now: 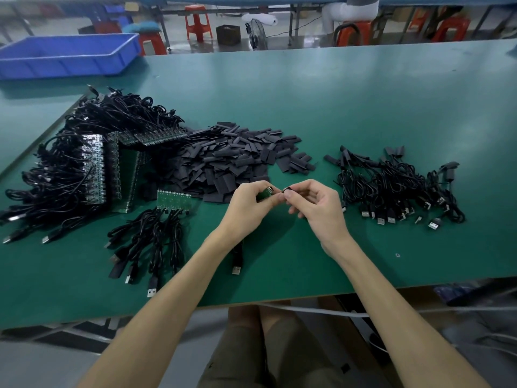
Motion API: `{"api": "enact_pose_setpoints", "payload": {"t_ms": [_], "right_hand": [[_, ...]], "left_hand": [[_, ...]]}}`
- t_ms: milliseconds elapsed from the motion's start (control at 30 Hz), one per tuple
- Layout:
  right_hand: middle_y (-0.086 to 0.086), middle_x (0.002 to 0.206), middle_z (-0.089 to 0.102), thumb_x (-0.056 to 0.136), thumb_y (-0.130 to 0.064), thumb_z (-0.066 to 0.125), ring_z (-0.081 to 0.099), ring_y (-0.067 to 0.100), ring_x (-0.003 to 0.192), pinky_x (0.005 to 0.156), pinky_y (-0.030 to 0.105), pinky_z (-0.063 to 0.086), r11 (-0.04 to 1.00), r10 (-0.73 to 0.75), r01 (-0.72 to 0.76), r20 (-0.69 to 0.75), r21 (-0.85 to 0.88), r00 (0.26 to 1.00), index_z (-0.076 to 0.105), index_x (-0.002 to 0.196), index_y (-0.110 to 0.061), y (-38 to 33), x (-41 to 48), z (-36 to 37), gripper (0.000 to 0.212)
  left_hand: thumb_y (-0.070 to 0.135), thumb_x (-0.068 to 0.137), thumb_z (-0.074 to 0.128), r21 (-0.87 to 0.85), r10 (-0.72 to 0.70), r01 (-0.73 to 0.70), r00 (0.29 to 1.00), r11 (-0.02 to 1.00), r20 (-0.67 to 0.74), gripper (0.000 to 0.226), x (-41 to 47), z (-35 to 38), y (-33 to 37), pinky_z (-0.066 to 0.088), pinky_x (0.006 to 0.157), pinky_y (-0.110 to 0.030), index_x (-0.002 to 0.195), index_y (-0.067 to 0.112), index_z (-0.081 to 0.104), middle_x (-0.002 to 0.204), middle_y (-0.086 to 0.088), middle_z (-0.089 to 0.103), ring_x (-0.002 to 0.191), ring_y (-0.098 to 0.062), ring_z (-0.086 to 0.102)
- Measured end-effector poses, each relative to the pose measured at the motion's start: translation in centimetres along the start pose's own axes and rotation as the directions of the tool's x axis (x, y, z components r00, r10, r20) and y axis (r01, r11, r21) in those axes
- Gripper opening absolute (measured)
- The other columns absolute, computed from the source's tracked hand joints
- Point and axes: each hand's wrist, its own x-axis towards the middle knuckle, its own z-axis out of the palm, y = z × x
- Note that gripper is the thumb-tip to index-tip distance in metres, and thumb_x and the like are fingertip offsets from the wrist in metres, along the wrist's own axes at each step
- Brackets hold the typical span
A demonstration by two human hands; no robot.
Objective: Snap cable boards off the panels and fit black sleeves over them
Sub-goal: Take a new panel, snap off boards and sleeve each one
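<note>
Left hand (251,207): fingers curled, pinching small green cable board (265,192), board end protruding toward right.
Right hand (317,210): thumb and forefinger pinching black sleeve (287,189), just beside board tip.
Sleeve pile (237,158): behind hands, on green table (363,107).
Sleeved cables (397,186): right of hands.

Green table (363,107): panels (106,163), sleeves (232,155), cables (397,186), blue bin (67,54).
</note>
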Motion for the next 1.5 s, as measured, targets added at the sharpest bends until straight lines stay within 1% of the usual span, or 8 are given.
{"api": "enact_pose_setpoints", "payload": {"t_ms": [100, 200, 533, 900, 1033, 1100, 1267, 1500], "right_hand": [[0.004, 0.082, 0.078, 0.092, -0.019, 0.075, 0.069, 0.014, 0.065, 0.057, 0.02, 0.049, 1.0, 0.006, -0.005, -0.017, 0.026, 1.0, 0.073, 0.09, -0.018, 0.0, 0.0, -0.1, 0.003], [0.005, 0.079, 0.077, 0.092, -0.017, 0.074, 0.068, 0.013, 0.062, 0.055, 0.019, 0.047, 0.997, 0.025, -0.02, -0.068, 0.078, 0.997, 0.072, 0.09, -0.015, 0.0, 0.1, -0.2, 0.004], [0.002, 0.088, 0.079, 0.089, -0.024, 0.079, 0.068, 0.01, 0.069, 0.059, 0.017, 0.049, 0.993, 0.053, -0.052, -0.009, 0.105, 0.999, 0.075, 0.099, -0.017, -0.2, 0.2, -0.3, 0.013], [0.002, 0.096, 0.08, 0.09, -0.017, 0.078, 0.074, 0.015, 0.09, 0.067, 0.02, 0.052, 0.993, 0.058, -0.054, -0.035, 0.103, 0.998, 0.079, 0.1, -0.017, -0.2, 0.4, -0.2, 0.009], [0.003, 0.093, 0.08, 0.09, -0.013, 0.078, 0.072, 0.013, 0.085, 0.069, 0.021, 0.053, 0.993, 0.061, -0.052, -0.084, 0.108, 0.995, 0.078, 0.095, -0.014, -0.2, 0.4, -0.2, 0.005], [0.005, 0.094, 0.08, 0.094, -0.011, 0.073, 0.074, 0.016, 0.089, 0.073, 0.023, 0.056, 0.989, 0.056, -0.039, -0.117, 0.144, 0.992, 0.075, 0.094, -0.011, -0.3, 0.4, -0.3, 0.002], [0.014, 0.1, 0.078, 0.102, -0.002, 0.059, 0.075, 0.029, 0.101, 0.089, 0.037, 0.061, 0.964, 0.054, -0.009, -0.162, 0.265, 0.985, 0.062, 0.097, -0.002, -0.5, 0.1, -0.2, 0.006], [0.011, 0.092, 0.076, 0.102, -0.006, 0.059, 0.076, 0.025, 0.088, 0.071, 0.036, 0.062, 0.999, -0.008, 0.016, -0.161, 0.048, 0.987, 0.059, 0.104, 0.001, -0.1, 0.0, 0.2, 0.007]], "left_hand": [[0.028, 0.094, 0.073, -0.028, -0.023, 0.024, 1.0, 0.999, 0.015, 0.015, 0.1, 0.0, 0.2, 0.034, 0.055, -0.02, 0.091, 0.014, 0.076, 0.055, 0.011, 0.052, 0.054, -0.005, 0.039], [0.031, 0.094, 0.072, -0.055, -0.041, 0.043, 0.998, 0.998, 0.044, 0.015, 0.1, -0.1, 0.4, 0.039, 0.061, -0.026, 0.096, 0.017, 0.077, 0.07, -0.014, 0.064, 0.061, -0.011, 0.047], [0.022, 0.095, 0.072, -0.187, -0.064, 0.063, 0.998, 0.98, -0.002, 0.019, 0.0, 0.3, -0.1, 0.031, 0.052, -0.013, 0.084, 0.007, 0.072, 0.057, 0.016, 0.044, 0.053, -0.002, 0.034], [0.021, 0.093, 0.074, -0.246, -0.093, 0.093, 0.996, 0.965, 0.008, 0.013, -0.1, 0.3, 0.1, 0.031, 0.053, -0.015, 0.081, 0.018, 0.073, 0.059, 0.016, 0.048, 0.056, -0.003, 0.037], [0.026, 0.094, 0.073, -0.205, -0.094, 0.097, 0.995, 0.974, 0.026, 0.014, -0.2, 0.3, 0.5, 0.032, 0.055, -0.018, 0.092, 0.012, 0.074, 0.066, 0.003, 0.048, 0.059, -0.008, 0.038], [0.027, 0.099, 0.065, -0.163, -0.086, 0.089, 0.996, 0.983, 0.031, 0.016, -0.2, 0.3, 0.7, 0.037, 0.059, -0.016, 0.106, 0.015, 0.074, 0.069, 0.013, 0.057, 0.061, -0.004, 0.047], [0.011, 0.108, 0.042, -0.047, -0.143, 0.155, 0.972, 0.987, 0.188, 0.036, -0.3, -0.9, 0.7, 0.041, 0.072, -0.023, 0.143, 0.012, 0.052, 0.073, 0.007, 0.05, 0.071, -0.011, 0.047], [0.004, 0.103, 0.053, -0.07, -0.046, 0.056, 0.99, 0.996, 0.131, 0.025, -0.7, -2.7, 0.4, 0.053, 0.078, -0.023, 0.111, 0.012, 0.075, 0.079, -0.005, 0.07, 0.071, -0.014, 0.069]]}}
